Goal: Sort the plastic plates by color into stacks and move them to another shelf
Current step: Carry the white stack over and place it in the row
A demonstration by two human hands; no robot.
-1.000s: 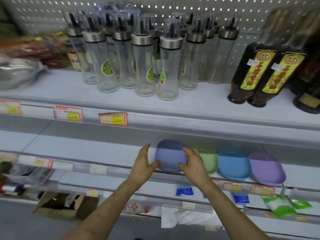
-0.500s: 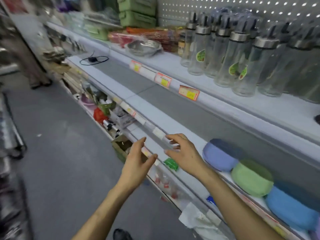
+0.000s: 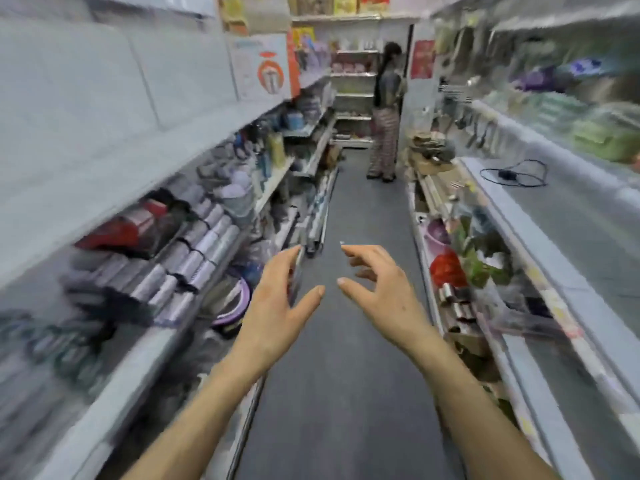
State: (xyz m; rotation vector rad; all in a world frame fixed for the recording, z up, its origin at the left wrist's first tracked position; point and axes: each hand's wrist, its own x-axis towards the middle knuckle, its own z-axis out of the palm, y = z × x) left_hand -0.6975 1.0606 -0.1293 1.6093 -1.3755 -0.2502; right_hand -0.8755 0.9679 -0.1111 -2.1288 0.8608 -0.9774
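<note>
No plastic plates show in the head view now; I face down a shop aisle. My left hand [image 3: 280,299] hangs in mid-air over the grey floor, fingers straight and spread, holding nothing. My right hand [image 3: 377,289] is level with it, a palm's width to the right, fingers loosely bent and empty. The two hands face each other with a gap between them. The picture is blurred from motion.
Shelves line both sides: the left shelving [image 3: 173,271] holds rolls and packaged goods, the right shelf [image 3: 561,237] carries a black cable [image 3: 512,173]. A person [image 3: 386,112] stands at the aisle's far end. The grey floor [image 3: 339,375] runs between.
My view has swung left, from the shelf with the coloured plates to looking down the aisle. Both hands have come away from the plates and hold nothing.
</note>
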